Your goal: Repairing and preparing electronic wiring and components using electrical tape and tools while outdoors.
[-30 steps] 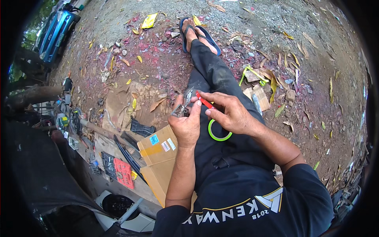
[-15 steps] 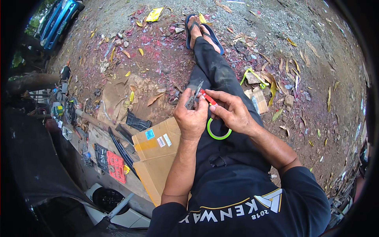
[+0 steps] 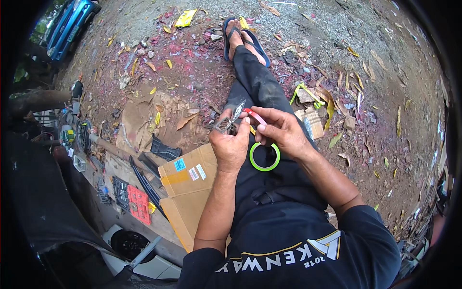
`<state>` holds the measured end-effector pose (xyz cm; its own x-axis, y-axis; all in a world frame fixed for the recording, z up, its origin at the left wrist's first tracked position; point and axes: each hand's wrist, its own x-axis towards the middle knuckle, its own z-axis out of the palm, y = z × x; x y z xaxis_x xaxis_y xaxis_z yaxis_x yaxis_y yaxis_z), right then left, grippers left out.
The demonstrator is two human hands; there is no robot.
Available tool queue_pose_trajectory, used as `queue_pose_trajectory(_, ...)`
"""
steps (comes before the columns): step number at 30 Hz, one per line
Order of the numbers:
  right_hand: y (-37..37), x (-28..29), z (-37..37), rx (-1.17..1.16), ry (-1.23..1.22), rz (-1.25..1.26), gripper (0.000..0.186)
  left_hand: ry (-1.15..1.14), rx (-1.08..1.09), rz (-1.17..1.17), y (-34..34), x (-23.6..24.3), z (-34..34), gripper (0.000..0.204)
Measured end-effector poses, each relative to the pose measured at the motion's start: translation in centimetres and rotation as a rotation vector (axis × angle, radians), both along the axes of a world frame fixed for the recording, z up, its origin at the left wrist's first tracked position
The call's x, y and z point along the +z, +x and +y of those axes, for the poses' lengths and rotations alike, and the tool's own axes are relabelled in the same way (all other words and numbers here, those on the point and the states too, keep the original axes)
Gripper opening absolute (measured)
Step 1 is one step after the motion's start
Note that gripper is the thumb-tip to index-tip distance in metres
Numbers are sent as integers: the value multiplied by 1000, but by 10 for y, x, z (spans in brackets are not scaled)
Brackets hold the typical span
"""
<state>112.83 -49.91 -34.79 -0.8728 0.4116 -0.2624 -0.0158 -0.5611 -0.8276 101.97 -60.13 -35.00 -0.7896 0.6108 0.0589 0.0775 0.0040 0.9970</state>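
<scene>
My left hand (image 3: 229,147) is closed, thumb against fingers, round a silver-grey metal tool (image 3: 238,111) with a pointed tip; its exact kind is unclear. A grey, jagged-looking part of it shows beside the fingers. My right hand (image 3: 286,132) pinches a narrow red-and-pink strip (image 3: 255,117) between thumb and fingers. The strip's far end meets the metal tool near my left thumb. Beneath my right hand, a bright green ring (image 3: 264,169), like a tape roll, rests on my dark trousers.
Flattened cardboard (image 3: 187,180) lies at my left. Beyond it are a red tool case (image 3: 139,204) and black curved strips (image 3: 144,185). My crossed legs (image 3: 260,77) stretch ahead over leaf-strewn dirt. A blue vehicle (image 3: 72,29) stands far left.
The red piece has turned in my right fingers and now shows a pink, curved face. The metal tool has tilted in my left hand, showing more of its grey part.
</scene>
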Motion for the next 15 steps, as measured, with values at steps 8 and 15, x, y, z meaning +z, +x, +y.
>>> queue_pose_trajectory(8, 1, 0, -7, 17, 204, -28, 45, -118, 100, 344, 5, -4, 0, 23)
queue_pose_trajectory(15, 1, -3, -12, -50, 299, -49, 40, -128, 103, 598, 5, -9, 1, 28)
